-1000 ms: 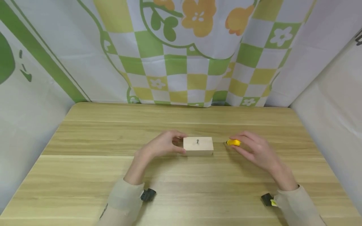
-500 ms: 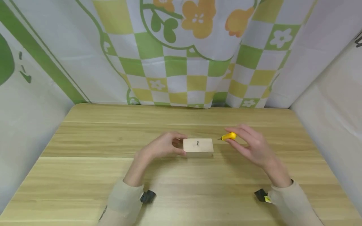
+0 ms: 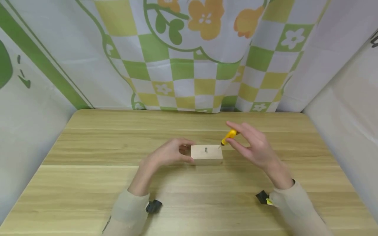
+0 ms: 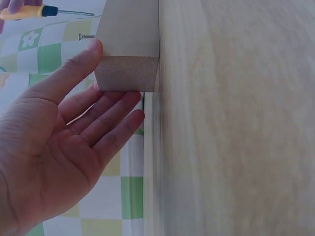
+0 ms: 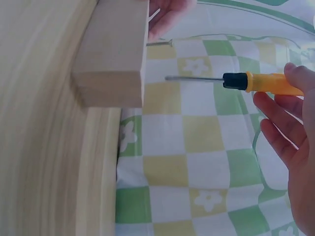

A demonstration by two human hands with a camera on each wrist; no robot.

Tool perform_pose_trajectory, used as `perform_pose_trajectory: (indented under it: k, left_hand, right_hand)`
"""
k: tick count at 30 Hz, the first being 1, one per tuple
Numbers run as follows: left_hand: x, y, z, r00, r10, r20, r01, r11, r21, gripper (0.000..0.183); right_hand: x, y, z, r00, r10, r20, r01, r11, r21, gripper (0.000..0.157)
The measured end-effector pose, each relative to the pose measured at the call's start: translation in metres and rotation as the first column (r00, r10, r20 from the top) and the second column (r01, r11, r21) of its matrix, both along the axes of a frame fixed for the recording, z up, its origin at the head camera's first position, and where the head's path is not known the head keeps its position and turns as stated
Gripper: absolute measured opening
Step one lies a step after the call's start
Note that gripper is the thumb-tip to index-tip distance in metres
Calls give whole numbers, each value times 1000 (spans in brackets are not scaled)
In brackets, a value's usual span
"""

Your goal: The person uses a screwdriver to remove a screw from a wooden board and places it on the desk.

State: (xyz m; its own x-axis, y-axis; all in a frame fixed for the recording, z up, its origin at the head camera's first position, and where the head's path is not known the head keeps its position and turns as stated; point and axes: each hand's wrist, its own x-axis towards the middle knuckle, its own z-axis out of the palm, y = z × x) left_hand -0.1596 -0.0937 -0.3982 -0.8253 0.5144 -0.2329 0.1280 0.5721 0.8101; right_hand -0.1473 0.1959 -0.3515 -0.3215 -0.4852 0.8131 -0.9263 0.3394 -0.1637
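Observation:
A pale wooden block [image 3: 211, 154] lies on the table with a screw [image 3: 206, 149] standing up from its top face. My left hand [image 3: 168, 152] holds the block's left end, thumb on the near side and fingers on the far side. In my right hand [image 3: 254, 146], thumb and fingers pinch the yellow handle of a screwdriver [image 5: 266, 83], which has a black collar and a thin metal shaft. The right wrist view has the screwdriver's tip above the block, apart from the screw. From the left wrist, the screw [image 4: 86, 36] shows just beyond my thumb.
The wood-grain table [image 3: 103, 137] stretches out on all sides of the block. Behind its far edge hangs a green, yellow and white checked curtain [image 3: 183, 69]. Pale fabric walls flank the table. Each sleeve cuff carries a small black camera [image 3: 154, 206].
My right hand has moved left with the screwdriver, from beside the block to over its right end. The screwdriver has turned from nearly level to tip-down. My left hand and the block stay put.

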Motion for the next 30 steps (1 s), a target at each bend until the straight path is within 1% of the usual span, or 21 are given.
perform_pose_trajectory:
  k: [5, 11, 19, 24, 30]
  left_hand:
    - [0, 0, -2, 1000, -2, -7, 2, 1000, -2, 69]
    - [-2, 0, -3, 1000, -7, -10, 7, 1000, 14, 69]
    - [-3, 0, -4, 1000, -19, -14, 19, 999, 33, 68]
    - [-2, 0, -3, 1000, -21, -13, 21, 999, 32, 67]
    - [-3, 0, -3, 1000, -18, -24, 19, 1000, 23, 67]
  right_hand:
    - [0, -10, 5, 1000, 13, 24, -12, 999, -38, 42]
    - [0, -19, 11, 999, 19, 39, -17, 999, -37, 37]
    - [-7, -30, 13, 996, 79, 47, -77, 997, -31, 36]
    - [-10, -34, 10, 995, 77, 57, -76, 997, -9, 38]
    - [-8, -37, 8, 992, 50, 119, -51, 999, 7, 36]
